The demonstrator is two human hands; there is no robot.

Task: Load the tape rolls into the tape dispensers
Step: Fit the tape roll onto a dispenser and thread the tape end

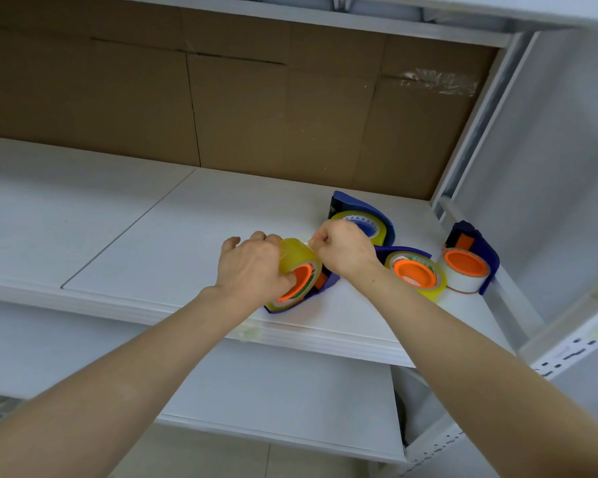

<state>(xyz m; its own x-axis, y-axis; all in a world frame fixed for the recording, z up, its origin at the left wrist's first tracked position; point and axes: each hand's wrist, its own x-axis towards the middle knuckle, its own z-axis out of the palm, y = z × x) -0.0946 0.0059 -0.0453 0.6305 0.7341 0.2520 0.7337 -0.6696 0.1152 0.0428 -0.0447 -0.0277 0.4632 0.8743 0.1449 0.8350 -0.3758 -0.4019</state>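
A white shelf board (145, 236) backed by brown cardboard (221, 98) holds everything, in a white metal rack. Near its front edge the yellowish tape roll (297, 253) sits on the orange hub of a blue dispenser (328, 283). The left hand (252, 267) grips the roll, fingers curled over its top and thumb at the core. The right hand (342, 246) is closed into a fist, thumb and forefinger apparently pinching the thin tape end (307, 241) at the roll's upper edge. The roll looks light and stiff, its film slick and sticky, likely to cling or tear, so the rim and core are the safer holds. Just behind the right hand and beside its wrist stand three loaded dispensers (377, 215), (415, 272), (466, 267), crowding that side.
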